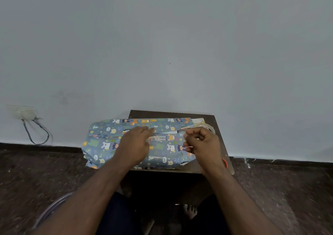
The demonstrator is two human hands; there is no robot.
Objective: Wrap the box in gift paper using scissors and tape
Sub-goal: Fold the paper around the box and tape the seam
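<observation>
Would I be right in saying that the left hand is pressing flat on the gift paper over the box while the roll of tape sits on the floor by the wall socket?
Not quite. The roll of tape sits on the small dark table, at its far right corner behind the right hand, not on the floor. The head view shows this. The left hand does lie flat on the gift paper over the box.

No text could be read anywhere in the frame. The gift paper (137,141) at lower centre carried only cartoon animals and leaves, no words. The tape roll (207,126) at its right end showed faint marks on the inner core, too blurred to make out.
</observation>
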